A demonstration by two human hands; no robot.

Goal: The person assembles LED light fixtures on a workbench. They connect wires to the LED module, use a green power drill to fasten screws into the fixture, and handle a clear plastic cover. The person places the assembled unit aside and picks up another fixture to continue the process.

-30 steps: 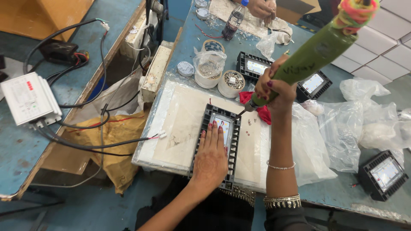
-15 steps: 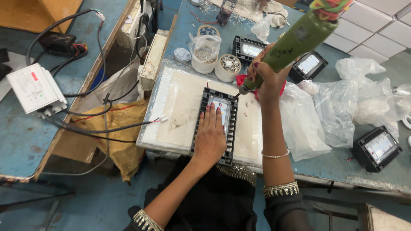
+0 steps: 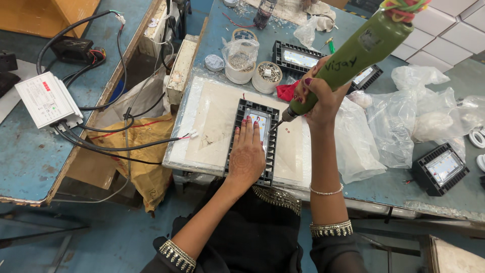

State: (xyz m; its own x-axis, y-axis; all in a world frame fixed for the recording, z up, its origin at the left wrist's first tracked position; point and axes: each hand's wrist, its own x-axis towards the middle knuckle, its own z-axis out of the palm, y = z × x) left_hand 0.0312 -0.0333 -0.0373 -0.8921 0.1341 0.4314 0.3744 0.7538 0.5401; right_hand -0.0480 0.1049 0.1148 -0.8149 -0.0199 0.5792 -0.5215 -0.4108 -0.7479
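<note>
Right hand (image 3: 318, 98) is wrapped tight round the green electric screwdriver (image 3: 353, 55), bit on the black lamp housing's (image 3: 252, 141) right rim, probably in a screw, though the tip is too small to confirm. Left hand (image 3: 246, 156) lies flat, fingers spread, pinning the housing to the white pad (image 3: 212, 126) at the bench's near edge. Driver wants to be kept square to the screw. Clear bags (image 3: 399, 121) lie right; white driver box (image 3: 48, 101) far left.

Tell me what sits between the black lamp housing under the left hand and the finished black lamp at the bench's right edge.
In the head view, between the lamp housing and the finished lamp lie the right hand's forearm and crumpled clear plastic bags.
</note>
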